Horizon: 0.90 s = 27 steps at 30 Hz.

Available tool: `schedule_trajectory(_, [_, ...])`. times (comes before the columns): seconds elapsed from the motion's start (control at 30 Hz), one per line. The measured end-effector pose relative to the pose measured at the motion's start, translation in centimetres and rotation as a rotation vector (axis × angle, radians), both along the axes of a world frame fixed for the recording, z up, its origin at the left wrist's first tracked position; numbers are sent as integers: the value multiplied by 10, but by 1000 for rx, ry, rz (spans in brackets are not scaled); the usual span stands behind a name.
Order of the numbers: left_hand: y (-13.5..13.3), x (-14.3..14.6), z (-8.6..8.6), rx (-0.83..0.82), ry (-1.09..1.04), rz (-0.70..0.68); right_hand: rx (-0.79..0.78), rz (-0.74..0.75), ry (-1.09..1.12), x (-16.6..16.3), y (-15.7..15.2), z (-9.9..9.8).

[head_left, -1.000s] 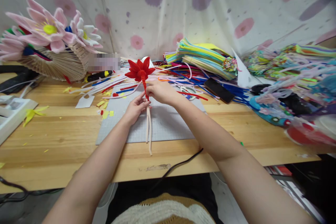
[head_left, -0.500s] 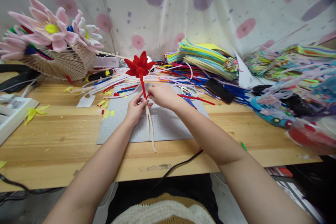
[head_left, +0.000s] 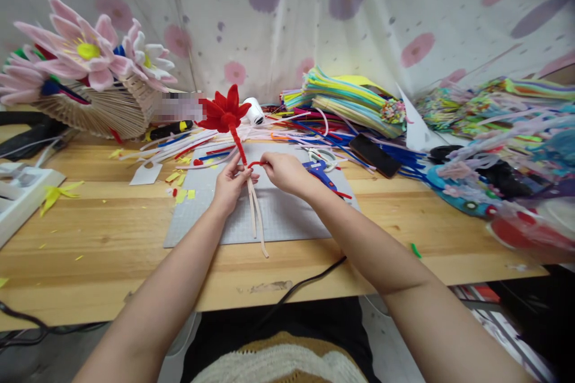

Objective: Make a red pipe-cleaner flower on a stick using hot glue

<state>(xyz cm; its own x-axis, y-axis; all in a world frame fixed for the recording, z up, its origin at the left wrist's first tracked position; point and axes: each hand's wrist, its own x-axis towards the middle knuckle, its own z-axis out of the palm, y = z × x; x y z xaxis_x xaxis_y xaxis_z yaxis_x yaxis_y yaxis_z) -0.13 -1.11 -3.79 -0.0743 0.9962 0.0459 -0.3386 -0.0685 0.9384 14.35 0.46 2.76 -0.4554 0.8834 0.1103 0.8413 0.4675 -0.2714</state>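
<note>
The left hand (head_left: pixel 231 182) is pinching the stem of a red flower (head_left: pixel 223 112) made from fuzzy wire, with thumb and fingers pressed together around it. The flower head is tilting up and to the left, above the grey cutting mat (head_left: pixel 287 215). The right hand (head_left: pixel 283 172) is pinching the loose end of a red wire (head_left: pixel 254 163) that is coming off the stem, its fingertips closed on it, just beside the left hand. Below the left hand, pale pink stem wires (head_left: pixel 256 218) are hanging down over the mat. At the far right corner of the mat, blue scissors (head_left: pixel 320 169) are lying. Behind the mat, a heap of coloured wires (head_left: pixel 345 102) is spreading. Far left of the mat, big pink flowers (head_left: pixel 81 51) are standing in a basket.
</note>
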Motion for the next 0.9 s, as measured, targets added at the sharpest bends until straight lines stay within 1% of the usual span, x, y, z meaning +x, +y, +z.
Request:
schedule_trajectory(0.1, [3, -3, -2, -13, -50, -22, -50, -40, 51, 9, -1, -4])
schedule_trajectory(0.2, [6, -6, -4, -50, -101, 0, -180, -80, 48, 20, -6, -13])
schedule_trajectory(0.27, [8, -7, -5, -67, -118, 18, -249, -80, 15, 28, -10, -20])
schedule_trajectory(0.3, [8, -8, -5, -68, -120, 23, -246, -70, 9, 33, -12, -23])
schedule_trajectory(0.37, [7, -7, -5, -63, -111, 19, -178, -63, 41, 45, -16, -25])
schedule_trajectory(0.4, [7, -7, -5, -59, -104, 11, -137, -85, 72, 53, -18, -24])
schedule_trajectory(0.47, [6, -6, -4, -54, -90, -5, -103, -191, 119, 72, -22, -19])
schedule_trajectory(0.53, [5, -5, -4, -51, -79, -16, -144, -312, 108, 94, -25, -15])
schedule_trajectory(0.6, [6, -5, -4, -44, -73, -18, -181, -393, 55, 115, -25, -15])
schedule_trajectory(0.67, [6, -3, -4, -41, -72, -18, -189, -451, 5, 130, -20, -22])
schedule_trajectory(0.77, [4, -2, -2, -51, -79, -43, -232, -493, -10, 138, -8, -40])
schedule_trajectory(0.83, [2, -1, -1, -63, -84, -84, -266, -503, 38, 136, 0, -49])
schedule_trajectory(0.9, [0, -1, -1, -72, -87, -125, -338, -486, 173, 131, 5, -54])
